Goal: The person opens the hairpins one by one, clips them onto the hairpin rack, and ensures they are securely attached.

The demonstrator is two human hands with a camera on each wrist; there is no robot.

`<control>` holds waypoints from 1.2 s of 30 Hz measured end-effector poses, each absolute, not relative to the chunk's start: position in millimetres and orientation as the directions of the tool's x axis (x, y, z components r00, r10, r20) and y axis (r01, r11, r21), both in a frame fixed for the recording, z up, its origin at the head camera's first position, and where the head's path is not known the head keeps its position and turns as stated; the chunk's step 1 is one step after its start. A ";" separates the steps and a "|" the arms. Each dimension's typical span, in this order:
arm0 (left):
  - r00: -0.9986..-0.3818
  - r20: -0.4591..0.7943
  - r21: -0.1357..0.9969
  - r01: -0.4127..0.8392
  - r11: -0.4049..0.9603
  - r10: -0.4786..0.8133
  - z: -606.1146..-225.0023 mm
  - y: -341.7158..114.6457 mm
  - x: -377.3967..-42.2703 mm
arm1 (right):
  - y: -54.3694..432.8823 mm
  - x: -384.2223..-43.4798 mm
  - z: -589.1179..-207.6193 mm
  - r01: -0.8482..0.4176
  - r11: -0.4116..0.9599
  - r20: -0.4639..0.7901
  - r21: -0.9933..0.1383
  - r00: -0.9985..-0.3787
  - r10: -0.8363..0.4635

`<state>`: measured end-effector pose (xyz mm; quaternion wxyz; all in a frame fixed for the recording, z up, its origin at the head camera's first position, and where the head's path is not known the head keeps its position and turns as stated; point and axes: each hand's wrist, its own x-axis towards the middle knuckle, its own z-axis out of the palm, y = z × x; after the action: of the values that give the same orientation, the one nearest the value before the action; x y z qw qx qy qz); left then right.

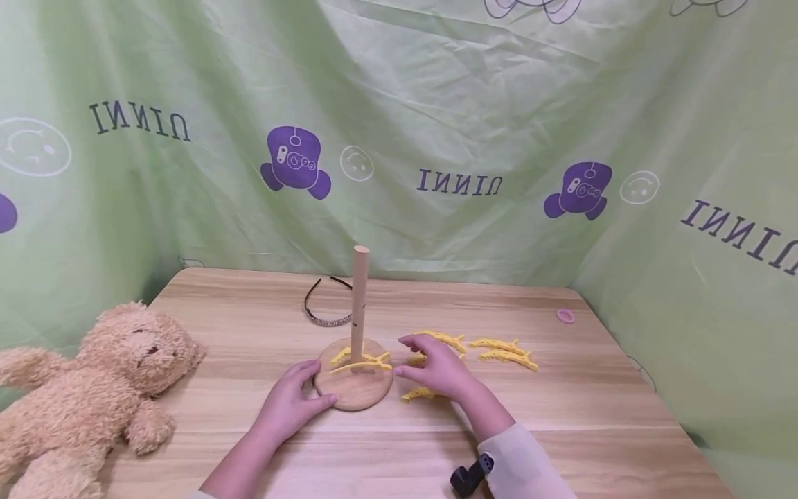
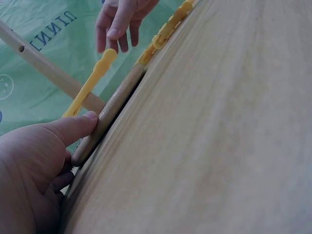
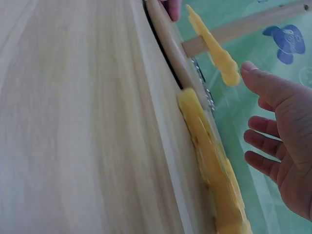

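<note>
At table (image 1: 386, 457), left hand (image 1: 289, 402) pinches round base (image 1: 357, 400); right hand (image 1: 439, 371), loosely spread, hovers near yellow piece (image 3: 217, 51) by post (image 1: 359, 298).

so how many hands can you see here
2. The left hand grips the edge of the round base; the right hand is to the right of it, near the yellow pieces. No others show.

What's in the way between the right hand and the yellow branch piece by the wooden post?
Nothing visible. In the right wrist view, only a gap shows between the right hand and the near end of the yellow branch piece.
</note>
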<state>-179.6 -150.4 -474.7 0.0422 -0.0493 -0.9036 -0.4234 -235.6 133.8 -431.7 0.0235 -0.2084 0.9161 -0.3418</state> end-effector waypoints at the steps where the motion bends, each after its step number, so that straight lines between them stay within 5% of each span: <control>1: -0.991 0.118 0.760 0.126 0.638 0.055 -474.6 -150.4 -179.7 | 139.4 -235.5 -432.4 -0.360 0.682 0.116 -0.637 -0.919 -0.377; 20: -0.992 0.110 0.741 0.120 0.661 0.057 -474.2 -150.6 -180.3 | 278.8 -232.9 -452.2 -0.098 0.744 0.150 -0.661 -0.989 0.003; 36: -0.991 0.119 0.741 0.126 0.659 0.056 -474.6 -150.5 -180.1 | 324.9 -231.2 -463.4 0.073 0.757 -0.016 -0.650 -0.997 0.082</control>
<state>-180.1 -150.5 -474.6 0.0427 -0.0500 -0.9098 -0.4097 -231.2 324.9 -463.4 -0.0068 0.0412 0.9372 -0.3463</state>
